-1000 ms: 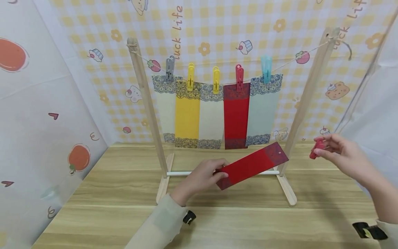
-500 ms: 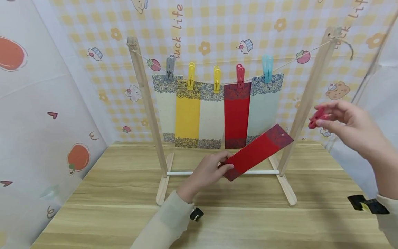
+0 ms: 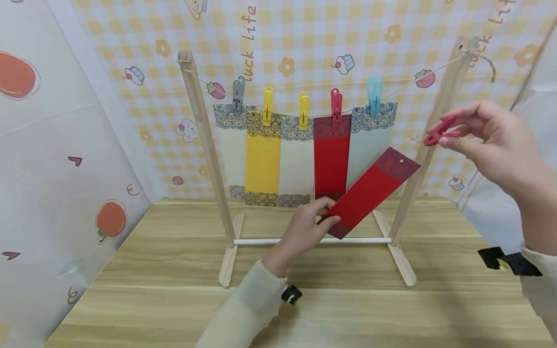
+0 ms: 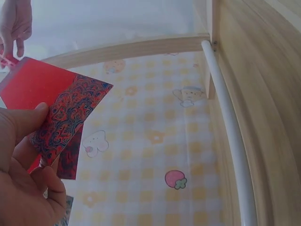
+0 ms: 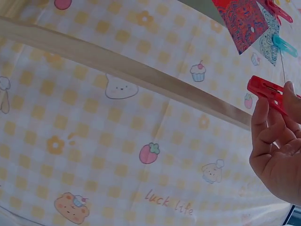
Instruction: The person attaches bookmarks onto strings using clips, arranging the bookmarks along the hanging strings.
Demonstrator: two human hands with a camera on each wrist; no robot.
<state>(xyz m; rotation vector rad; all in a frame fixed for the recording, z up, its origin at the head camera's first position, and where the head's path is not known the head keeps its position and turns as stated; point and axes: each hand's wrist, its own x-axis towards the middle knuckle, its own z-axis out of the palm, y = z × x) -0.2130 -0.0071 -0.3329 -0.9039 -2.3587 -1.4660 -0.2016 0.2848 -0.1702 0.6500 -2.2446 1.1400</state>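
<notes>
In the head view my left hand (image 3: pixel 306 224) pinches the lower end of a red card (image 3: pixel 367 198) with patterned ends. The card tilts up to the right, and a small hole shows near its upper end. To the right, my right hand (image 3: pixel 496 145) pinches a red clothespin (image 3: pixel 441 133) between thumb and fingers, close to the right post. The right wrist view shows this clothespin (image 5: pixel 265 89) with the card's patterned end (image 5: pixel 242 26) a little apart from it. A string (image 3: pixel 404 89) hangs between the posts, level with the clothespin or slightly above.
On the string hang several cards, including a yellow one (image 3: pixel 263 159) and a red one (image 3: pixel 331 154), each under a clothespin. The wooden frame has a left post (image 3: pixel 206 150), a right post (image 3: pixel 435 121) and a white bar (image 3: pixel 361 240), standing on a wooden table (image 3: pixel 152 290).
My right hand has risen with the red clothespin. My left hand has moved up and right, and the red card it holds has tilted more steeply upward.
</notes>
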